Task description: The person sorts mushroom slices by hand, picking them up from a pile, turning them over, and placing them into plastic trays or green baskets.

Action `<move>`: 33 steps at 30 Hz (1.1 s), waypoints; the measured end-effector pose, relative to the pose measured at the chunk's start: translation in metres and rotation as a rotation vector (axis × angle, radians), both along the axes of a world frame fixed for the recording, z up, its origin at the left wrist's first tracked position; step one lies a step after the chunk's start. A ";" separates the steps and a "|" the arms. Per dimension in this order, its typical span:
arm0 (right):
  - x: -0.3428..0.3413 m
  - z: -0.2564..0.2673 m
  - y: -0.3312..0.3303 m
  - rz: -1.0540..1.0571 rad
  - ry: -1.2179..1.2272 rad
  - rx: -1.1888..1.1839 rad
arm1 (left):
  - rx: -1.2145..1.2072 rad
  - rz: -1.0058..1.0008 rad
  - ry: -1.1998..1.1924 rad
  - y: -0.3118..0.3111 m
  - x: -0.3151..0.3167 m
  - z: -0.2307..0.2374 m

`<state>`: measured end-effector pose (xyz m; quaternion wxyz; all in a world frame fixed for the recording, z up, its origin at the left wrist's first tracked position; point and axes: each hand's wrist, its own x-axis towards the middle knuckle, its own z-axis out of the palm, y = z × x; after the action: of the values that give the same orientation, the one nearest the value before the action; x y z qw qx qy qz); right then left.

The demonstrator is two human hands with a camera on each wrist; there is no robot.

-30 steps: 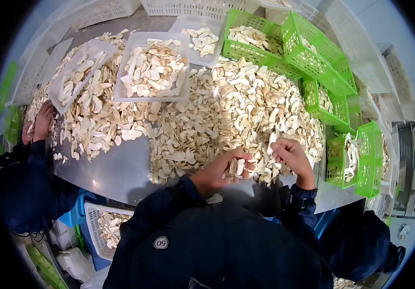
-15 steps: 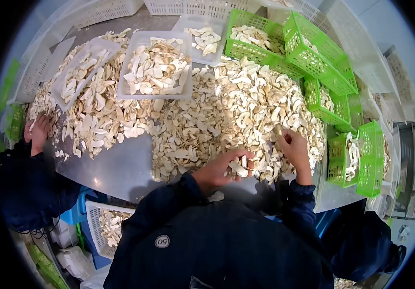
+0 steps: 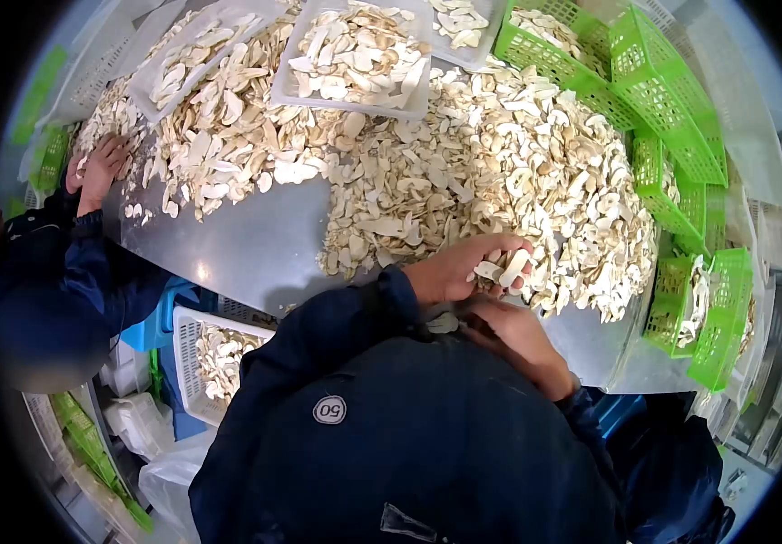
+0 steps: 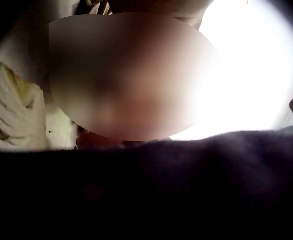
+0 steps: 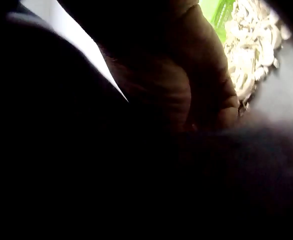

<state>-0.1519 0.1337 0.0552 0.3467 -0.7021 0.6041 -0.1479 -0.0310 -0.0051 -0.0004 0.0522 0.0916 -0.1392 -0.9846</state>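
In the head view my left hand (image 3: 459,270) grips a few pale mushroom slices (image 3: 504,269) in its curled fingers, at the near edge of a big heap of mushroom slices (image 3: 554,172). My right hand (image 3: 522,337) is just below it, close to my body at the table's front edge. Its fingertips are blurred and partly covered, and I cannot tell whether they hold a slice. One loose slice (image 3: 443,323) lies beside those fingertips. The right wrist view is mostly dark, showing part of the right hand (image 5: 206,65).
Clear plastic trays (image 3: 418,68) of slices stand on the metal table (image 3: 237,231) at the back. Green baskets (image 3: 672,82) line the right side. A white crate (image 3: 193,367) of slices stands below the table's edge. Another person's hand (image 3: 105,168) touches slices at far left.
My right hand first held a slice above the heap, then drew back toward my body, below the left hand. The left hand keeps its slices. The head view has shifted.
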 end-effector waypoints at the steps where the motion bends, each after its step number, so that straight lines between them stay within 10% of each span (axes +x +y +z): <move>1: 0.006 -0.015 0.002 -0.012 -0.038 -0.079 | -0.059 0.015 0.012 0.000 0.004 0.007; 3: 0.011 -0.026 -0.003 0.116 0.065 -0.198 | -0.482 0.215 0.184 0.006 0.010 0.006; 8: 0.003 -0.021 0.000 0.107 0.120 -0.199 | -0.511 0.233 0.093 0.002 0.010 0.009; 12: -0.016 0.021 -0.003 -0.097 -0.038 0.152 | -0.632 0.209 0.069 0.000 0.014 0.020; 19: -0.078 0.057 -0.009 -0.469 -0.032 -0.011 | -0.914 0.196 0.034 0.001 0.013 0.016; 22: -0.088 0.058 -0.020 -0.489 -0.351 -0.057 | -0.698 0.116 -0.011 0.003 0.009 0.023; 28: -0.121 0.002 -0.051 -0.469 0.517 -0.373 | -0.427 -0.017 -0.043 0.004 0.004 0.010; 33: -0.122 -0.012 -0.052 -0.532 0.480 -0.366 | -0.321 -0.050 -0.072 0.001 -0.001 0.004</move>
<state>-0.2741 0.0814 0.0434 0.0147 -0.5859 0.7924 -0.1695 -0.0325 -0.0037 0.0041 0.0365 0.1138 -0.2987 -0.9468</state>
